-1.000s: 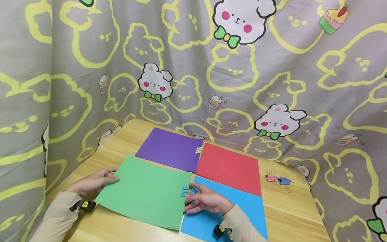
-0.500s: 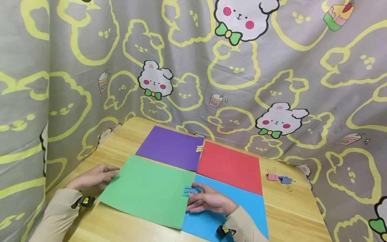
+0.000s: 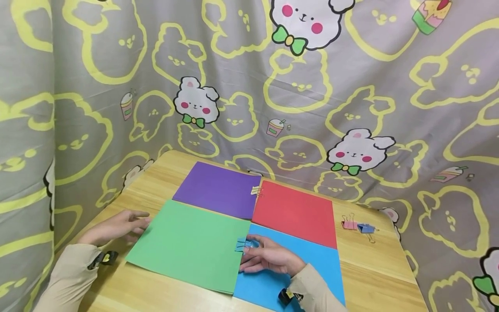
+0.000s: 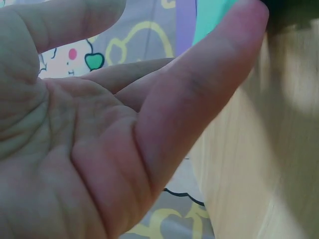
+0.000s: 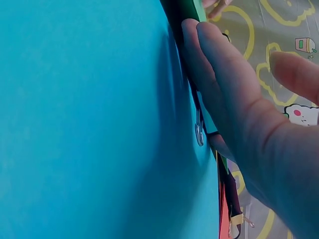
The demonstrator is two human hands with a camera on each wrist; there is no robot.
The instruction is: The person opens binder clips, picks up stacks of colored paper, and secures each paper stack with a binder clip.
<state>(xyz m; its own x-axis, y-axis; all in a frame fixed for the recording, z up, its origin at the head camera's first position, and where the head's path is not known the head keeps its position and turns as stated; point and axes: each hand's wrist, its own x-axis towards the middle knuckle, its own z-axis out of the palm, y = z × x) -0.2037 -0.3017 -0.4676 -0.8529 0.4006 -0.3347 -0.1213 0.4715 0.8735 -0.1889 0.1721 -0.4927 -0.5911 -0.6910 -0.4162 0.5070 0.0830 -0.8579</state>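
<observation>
1. Head view: light-blue clip [image 3: 241,245] sat on the right edge of the green sheet [image 3: 191,242], just left of the right hand [image 3: 273,255]; that hand was the nearer one.
2. Sheet's long axis ran left to right; its right edge bordered the blue sheet [image 3: 312,264].
3. Right hand: fingers lay about the clip; could not tell whether they pinched it.
4. Left hand [image 3: 118,225]: fingers loosely extended near the sheet's left edge, nothing held.
5. Clip looked small, with wire handles; sheet plain, smooth.
</observation>
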